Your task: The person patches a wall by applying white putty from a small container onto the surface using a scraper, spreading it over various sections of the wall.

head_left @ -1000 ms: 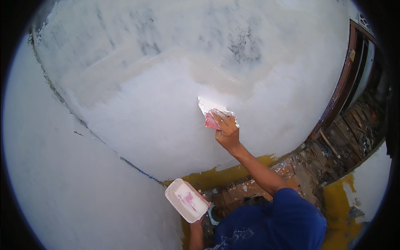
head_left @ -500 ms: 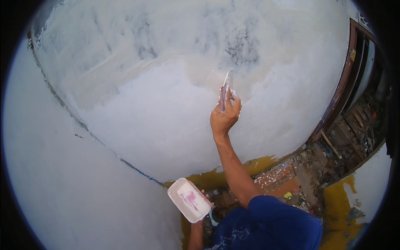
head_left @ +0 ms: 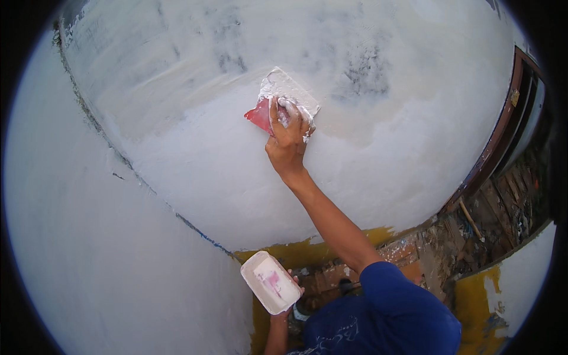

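My right hand [head_left: 287, 139] grips a red putty scraper [head_left: 258, 116] smeared with white putty, its blade against the white wall [head_left: 390, 148], near the edge between a smooth white area and a patchier, grey-streaked area above. Putty coats my fingertips. My left hand [head_left: 293, 290] holds a shallow white plastic tub [head_left: 251, 269] low at the bottom centre; it has white paste and a pink patch inside, and most of that hand is hidden under it.
A second white wall [head_left: 106, 248] meets this one at a cracked corner on the left. A brown door frame [head_left: 500, 133] stands at right. Below are a yellow-painted band [head_left: 296, 251], a floor [head_left: 491, 207] strewn with boards and debris, and a low yellow-and-white wall [head_left: 518, 284].
My right hand has moved up and to the left along the wall, turning the scraper from edge-on to face-on. The tub in my left hand has shifted only slightly.
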